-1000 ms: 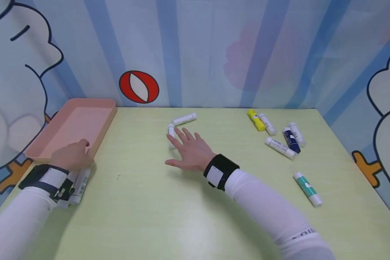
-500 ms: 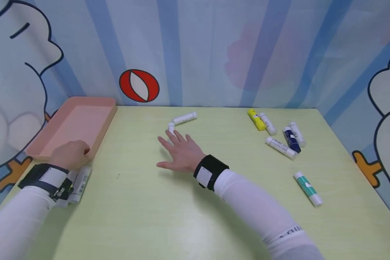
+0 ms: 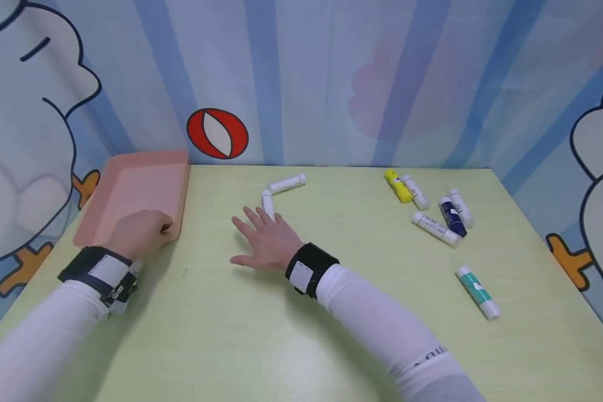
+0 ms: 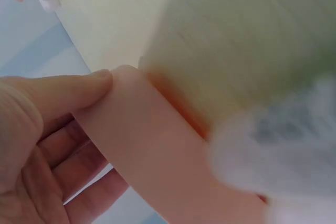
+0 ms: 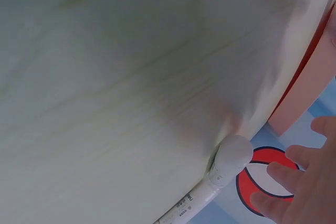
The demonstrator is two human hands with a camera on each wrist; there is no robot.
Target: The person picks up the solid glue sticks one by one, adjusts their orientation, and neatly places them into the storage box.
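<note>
Left fingers (image 4: 81,174) pinching pink tray (image 4: 147,140), right fingers (image 3: 243,228) spread above table (image 3: 206,335)

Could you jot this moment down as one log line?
left hand: grips pink tray | right hand: spread above table, near two white tubes | right side: yellow tube, navy tube, teal-banded tube

Plain pink tray (image 3: 143,187), blue-striped backdrop (image 3: 306,72).
</note>
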